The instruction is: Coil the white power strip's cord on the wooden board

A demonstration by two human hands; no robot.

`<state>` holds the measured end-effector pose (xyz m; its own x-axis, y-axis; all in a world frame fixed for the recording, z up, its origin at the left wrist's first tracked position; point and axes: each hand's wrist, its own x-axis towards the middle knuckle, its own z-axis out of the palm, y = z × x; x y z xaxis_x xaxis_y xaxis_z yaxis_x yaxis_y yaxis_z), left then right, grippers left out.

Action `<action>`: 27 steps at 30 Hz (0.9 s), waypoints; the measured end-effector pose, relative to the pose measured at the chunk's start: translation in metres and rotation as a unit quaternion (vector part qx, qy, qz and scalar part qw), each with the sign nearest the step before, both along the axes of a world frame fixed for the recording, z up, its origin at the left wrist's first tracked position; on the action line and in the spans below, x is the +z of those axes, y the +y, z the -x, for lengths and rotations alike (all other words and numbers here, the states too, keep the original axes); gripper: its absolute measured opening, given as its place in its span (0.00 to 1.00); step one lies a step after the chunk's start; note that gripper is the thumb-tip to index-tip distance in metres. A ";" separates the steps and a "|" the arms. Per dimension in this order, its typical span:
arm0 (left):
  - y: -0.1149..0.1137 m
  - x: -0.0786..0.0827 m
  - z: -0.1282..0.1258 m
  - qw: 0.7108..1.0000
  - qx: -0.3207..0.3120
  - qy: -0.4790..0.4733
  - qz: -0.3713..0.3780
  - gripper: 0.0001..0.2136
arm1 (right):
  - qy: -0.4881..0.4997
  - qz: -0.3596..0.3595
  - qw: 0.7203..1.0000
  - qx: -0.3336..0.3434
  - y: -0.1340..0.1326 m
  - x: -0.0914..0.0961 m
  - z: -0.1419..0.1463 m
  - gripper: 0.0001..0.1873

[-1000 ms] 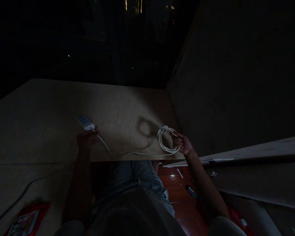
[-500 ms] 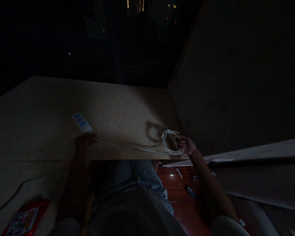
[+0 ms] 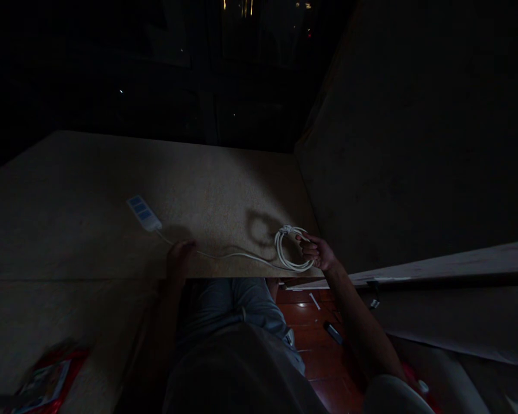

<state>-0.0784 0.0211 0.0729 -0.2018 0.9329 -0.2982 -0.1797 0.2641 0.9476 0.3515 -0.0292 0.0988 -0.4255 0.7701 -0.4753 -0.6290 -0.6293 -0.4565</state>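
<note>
A white power strip (image 3: pixel 144 213) with blue socket panels lies on the wooden tabletop at left. Its white cable (image 3: pixel 250 256) runs rightward to a bundled coil (image 3: pixel 280 249), tied or wrapped at its top. My right hand (image 3: pixel 317 251) is closed around the coil's right side and holds it up near the table's front edge. My left hand (image 3: pixel 181 252) is closed at the cable a short way from the strip; dark shadow hides much of its fingers.
The wooden tabletop (image 3: pixel 198 190) meets a dark upright panel (image 3: pixel 414 144) at right. A red packet (image 3: pixel 64 379) lies at lower left. Below the front edge are my legs, and a dark object (image 3: pixel 333 333) lies on the red tiled floor (image 3: pixel 306 339).
My left hand has moved right along the cable, away from the power strip. My right hand and the coil have shifted slightly left. The cable between them now bows upward.
</note>
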 end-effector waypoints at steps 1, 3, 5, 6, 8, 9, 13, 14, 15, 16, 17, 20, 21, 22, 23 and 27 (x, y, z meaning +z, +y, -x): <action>-0.013 0.003 -0.019 0.999 -0.044 0.030 -0.002 0.11 | 0.000 0.002 1.000 0.015 0.000 0.001 0.001 0.08; -0.037 0.010 -0.057 0.988 -0.148 0.047 -0.015 0.15 | -0.011 0.001 0.998 0.055 0.002 0.005 0.005 0.09; -0.051 0.019 -0.090 0.977 -0.200 0.040 -0.057 0.20 | -0.032 -0.009 0.994 0.104 0.004 0.010 0.012 0.09; -0.054 0.025 -0.104 0.970 -0.220 0.044 -0.093 0.22 | -0.046 -0.016 0.990 0.129 0.006 0.014 0.016 0.09; -0.048 0.034 -0.126 0.956 -0.252 0.027 -0.151 0.26 | -0.072 -0.031 0.981 0.179 0.011 0.020 0.027 0.10; -0.042 0.038 -0.135 0.951 -0.268 0.011 -0.155 0.28 | -0.084 -0.035 0.975 0.201 0.014 0.024 0.032 0.11; -0.008 0.045 -0.159 0.897 -0.436 -0.026 -0.064 0.27 | -0.119 -0.047 0.955 0.267 0.024 0.032 0.051 0.14; -0.001 0.044 -0.162 0.875 -0.482 -0.029 -0.033 0.25 | -0.127 -0.053 0.951 0.275 0.026 0.032 0.054 0.15; 0.005 0.044 -0.164 0.856 -0.516 -0.029 -0.008 0.23 | -0.134 -0.061 0.948 0.282 0.027 0.033 0.057 0.15; 0.008 0.043 -0.165 0.844 -0.536 -0.030 0.010 0.21 | -0.141 -0.069 0.946 0.284 0.027 0.033 0.058 0.16; 0.011 0.042 -0.165 0.842 -0.539 -0.030 0.021 0.20 | -0.148 -0.077 0.945 0.281 0.027 0.032 0.059 0.17; 0.012 0.039 -0.166 0.863 -0.503 -0.045 0.026 0.18 | -0.170 -0.100 0.946 0.258 0.026 0.028 0.058 0.20; 0.011 0.039 -0.166 0.870 -0.489 -0.056 0.032 0.18 | -0.179 -0.109 0.946 0.249 0.026 0.026 0.057 0.20; 0.010 0.039 -0.166 0.875 -0.478 -0.069 0.043 0.18 | -0.187 -0.118 0.945 0.240 0.025 0.024 0.056 0.21; 0.009 0.039 -0.167 0.877 -0.469 -0.085 0.055 0.18 | -0.195 -0.127 0.945 0.231 0.024 0.021 0.055 0.21; 0.006 0.039 -0.169 0.875 -0.445 -0.162 0.105 0.18 | -0.208 -0.166 0.948 0.173 0.022 0.013 0.046 0.21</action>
